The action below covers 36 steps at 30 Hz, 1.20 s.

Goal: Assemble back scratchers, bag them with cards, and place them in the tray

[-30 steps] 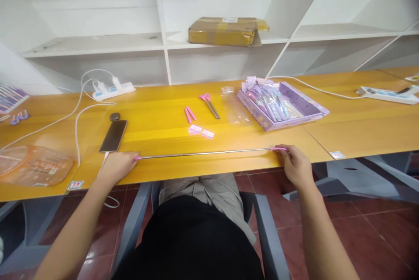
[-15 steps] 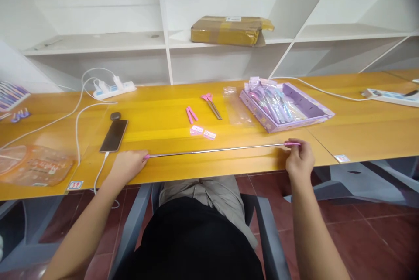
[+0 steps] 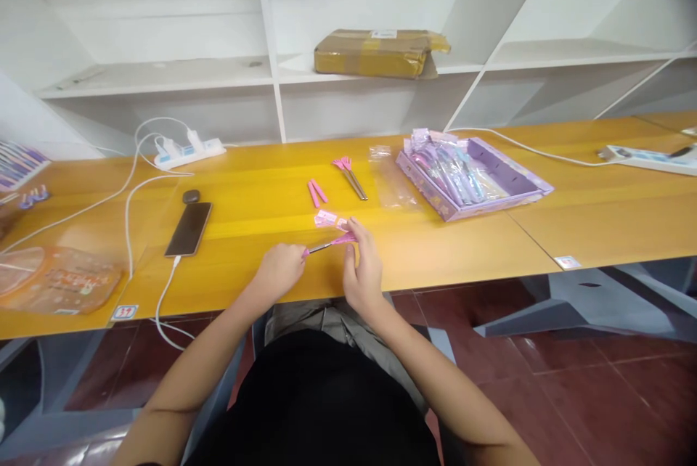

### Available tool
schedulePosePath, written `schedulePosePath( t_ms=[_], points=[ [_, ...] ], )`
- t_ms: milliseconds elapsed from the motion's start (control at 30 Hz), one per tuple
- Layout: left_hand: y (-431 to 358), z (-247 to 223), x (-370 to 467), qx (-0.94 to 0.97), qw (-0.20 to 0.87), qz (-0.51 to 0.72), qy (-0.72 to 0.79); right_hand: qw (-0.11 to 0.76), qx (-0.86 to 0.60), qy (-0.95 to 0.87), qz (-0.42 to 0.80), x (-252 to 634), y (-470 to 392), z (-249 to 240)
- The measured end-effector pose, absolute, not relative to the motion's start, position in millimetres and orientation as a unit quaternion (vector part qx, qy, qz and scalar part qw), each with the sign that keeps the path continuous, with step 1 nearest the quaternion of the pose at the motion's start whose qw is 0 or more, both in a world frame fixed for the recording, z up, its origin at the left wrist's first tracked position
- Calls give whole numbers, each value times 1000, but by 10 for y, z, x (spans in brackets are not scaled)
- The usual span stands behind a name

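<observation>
A slim silver metal rod with pink ends [image 3: 320,247] is held slightly tilted just above the near part of the yellow-brown wooden tabletop [image 3: 435,248], only a short length of metal showing; the person's left hand [image 3: 280,271] is clenched round one pink end, while the other lies between the right hand's [image 3: 364,270] thumb and fingers (whether these grip it, I cannot tell from here). Small pink-and-white printed cards [image 3: 325,218] lie just beyond, one partly covered by the right fingertips; behind them are two short pink sticks [image 3: 317,192], and near those two metal rods with pink claw-like heads [image 3: 351,177]; to the right, a clear plastic bag [image 3: 389,179] lies beside a purple cardboard tray [image 3: 512,168] holding plastic-wrapped pieces [image 3: 443,165]; to the left lies a dark flat phone [image 3: 188,229], a white cable [image 3: 168,284] at its near end; farther back, a taped brown cardboard box [image 3: 375,54] rests on a white shelf [image 3: 462,68].
</observation>
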State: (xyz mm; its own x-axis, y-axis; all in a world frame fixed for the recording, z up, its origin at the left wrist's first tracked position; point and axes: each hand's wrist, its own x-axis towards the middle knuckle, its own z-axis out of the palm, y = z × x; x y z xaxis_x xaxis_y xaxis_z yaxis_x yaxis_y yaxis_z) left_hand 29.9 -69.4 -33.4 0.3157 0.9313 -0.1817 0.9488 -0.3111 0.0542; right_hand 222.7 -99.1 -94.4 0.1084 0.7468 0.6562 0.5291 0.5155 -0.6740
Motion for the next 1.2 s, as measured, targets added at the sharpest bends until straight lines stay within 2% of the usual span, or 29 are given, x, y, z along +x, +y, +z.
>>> schedulePosePath(
  t_ms=[200,367,600,733,900,1000,1200],
  points=[
    [-685,-365,132,803,49,-71,590,439,-449,-775,73,2584,-800,-1111],
    [-723,-446,124,836,63,-32,545,358,-432,-825,66,2715,-743,-1208],
    [-850,-744,178,852,37,-27,522,334,-388,-856,67,2685,-796,-1156],
    [-859,-741,172,851,44,-18,522,339,-386,-856,49,2681,-793,-1149],
    [-845,-712,160,857,58,-21,512,322,-345,-880,-53,2750,-907,-1130],
    [-840,-721,124,870,57,-15,489,298,-334,-892,-64,2831,-1004,-1104],
    [-831,-771,142,883,60,9,466,312,-332,-888,-67,2864,-1018,-1124]
  ],
)
